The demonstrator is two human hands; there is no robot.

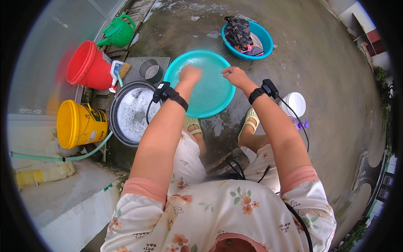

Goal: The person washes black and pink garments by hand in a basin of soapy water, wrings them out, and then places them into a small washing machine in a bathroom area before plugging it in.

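Observation:
A round turquoise basin [211,94] of cloudy water stands on the wet ground before me. My left hand [190,74], blurred and curled, hangs over its left part; whether anything is inside the fingers is hidden. Over the right side of the rim is my right hand [235,75], fingers bent toward the basin, with no object visible in it. Left of the basin sits a dark tub [133,115] full of suds, partly behind my left forearm. A metal pot [150,70] rests just behind that tub. Farther off, a blue basin [266,39] holds dark patterned cloth [238,31] and other fabric.
At the left stand a yellow bucket [83,124], a red bucket [89,67] and a green watering can [119,33]. A spray bottle [116,74] and a brush [125,70] lie near the tub. A hose [85,156] runs below. A white bucket [296,104] is at the right.

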